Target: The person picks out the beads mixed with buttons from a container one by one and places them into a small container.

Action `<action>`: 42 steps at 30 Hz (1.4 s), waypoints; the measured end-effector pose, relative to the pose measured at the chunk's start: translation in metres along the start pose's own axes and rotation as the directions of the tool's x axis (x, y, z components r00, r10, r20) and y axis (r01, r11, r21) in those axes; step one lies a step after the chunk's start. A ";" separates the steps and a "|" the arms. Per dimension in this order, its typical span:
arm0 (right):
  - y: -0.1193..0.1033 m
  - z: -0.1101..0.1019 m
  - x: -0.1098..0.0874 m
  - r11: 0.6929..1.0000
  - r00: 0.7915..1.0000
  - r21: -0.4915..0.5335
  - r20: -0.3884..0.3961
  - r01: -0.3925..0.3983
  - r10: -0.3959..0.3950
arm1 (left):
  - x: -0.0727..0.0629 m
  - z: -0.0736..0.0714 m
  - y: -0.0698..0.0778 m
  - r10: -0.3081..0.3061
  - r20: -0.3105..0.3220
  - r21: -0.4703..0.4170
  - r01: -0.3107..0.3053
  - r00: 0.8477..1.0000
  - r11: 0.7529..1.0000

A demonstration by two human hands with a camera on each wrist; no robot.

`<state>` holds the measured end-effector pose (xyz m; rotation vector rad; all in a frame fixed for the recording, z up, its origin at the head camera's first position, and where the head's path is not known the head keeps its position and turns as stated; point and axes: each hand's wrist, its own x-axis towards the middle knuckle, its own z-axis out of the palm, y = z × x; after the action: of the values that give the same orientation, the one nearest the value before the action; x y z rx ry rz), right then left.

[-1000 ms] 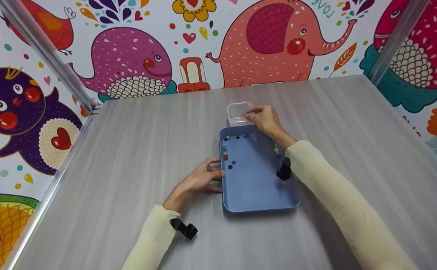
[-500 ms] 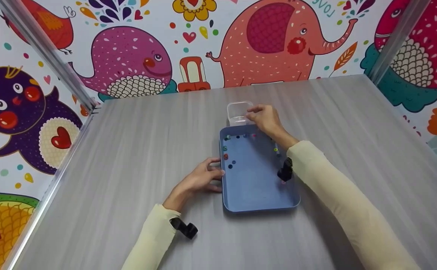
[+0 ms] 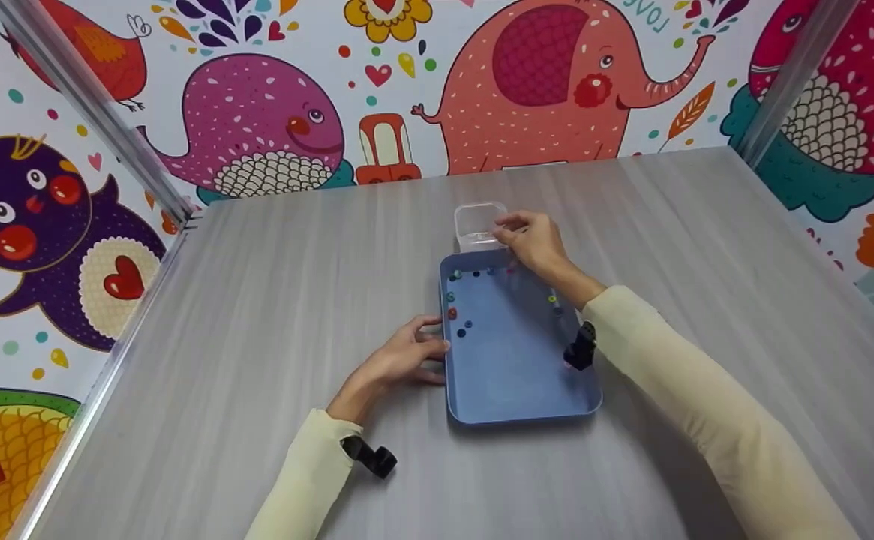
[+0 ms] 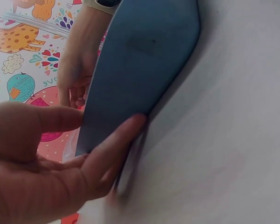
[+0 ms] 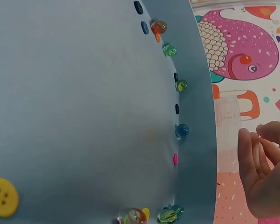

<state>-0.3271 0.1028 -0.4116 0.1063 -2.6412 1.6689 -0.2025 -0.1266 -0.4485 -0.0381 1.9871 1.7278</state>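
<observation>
Left fingers [image 4: 112, 148] touch blue tray [image 3: 515, 367], right fingers [image 5: 245, 154] hover at clear box [image 3: 473, 243]

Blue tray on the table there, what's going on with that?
A person is working over the blue tray with both hands. The left hand rests against its left wall, while the right hand is at the small clear container just past the tray's far end, fingertips drawn together. I can't tell whether they hold anything. Buttons and glass marbles lie in the tray, many along its walls.
</observation>
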 end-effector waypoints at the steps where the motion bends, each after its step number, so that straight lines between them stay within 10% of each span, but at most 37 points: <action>1: 0.000 0.000 -0.001 1.000 1.000 0.009 0.006 0.000 0.000 | 0.000 0.000 0.000 0.000 -0.003 -0.004 0.000 1.000 1.000; 42: 0.001 0.019 -0.043 0.987 0.933 -0.043 0.323 -0.154 0.160 | 0.002 -0.001 -0.002 0.001 -0.003 0.000 -0.001 1.000 1.000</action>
<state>-0.2836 0.0881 -0.4225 0.1907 -2.9753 1.8171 -0.2036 -0.1269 -0.4510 -0.0394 1.9899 1.7297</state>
